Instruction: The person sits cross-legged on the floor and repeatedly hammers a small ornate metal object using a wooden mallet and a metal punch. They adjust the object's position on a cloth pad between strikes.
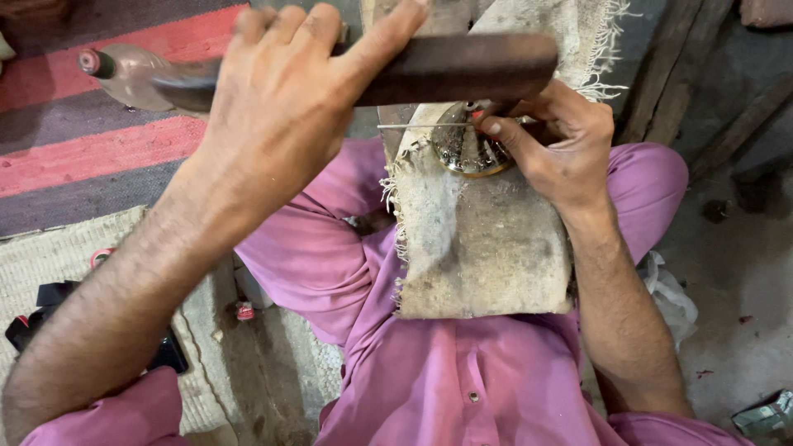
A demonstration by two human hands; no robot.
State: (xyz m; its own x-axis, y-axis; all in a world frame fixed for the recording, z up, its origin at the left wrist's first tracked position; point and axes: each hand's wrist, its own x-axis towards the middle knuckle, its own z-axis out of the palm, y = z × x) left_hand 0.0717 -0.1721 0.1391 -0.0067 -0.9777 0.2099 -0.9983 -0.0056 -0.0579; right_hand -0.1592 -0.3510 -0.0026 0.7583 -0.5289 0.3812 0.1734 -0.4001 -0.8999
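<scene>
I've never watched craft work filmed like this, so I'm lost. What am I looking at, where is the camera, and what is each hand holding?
The single picture comes from a camera worn on the person's head, looking down at their own lap and hands. The person sits in pink clothing, and a padded block wrapped in frayed cloth lies along their lap as a work surface. The left hand is raised and grips a dark wooden bar like a mallet. The right hand rests on the block, its fingers pinching a thin metal rod against a small round ornate metal piece. On the floor to the left lie a red and grey striped rug and a plastic bottle.
</scene>
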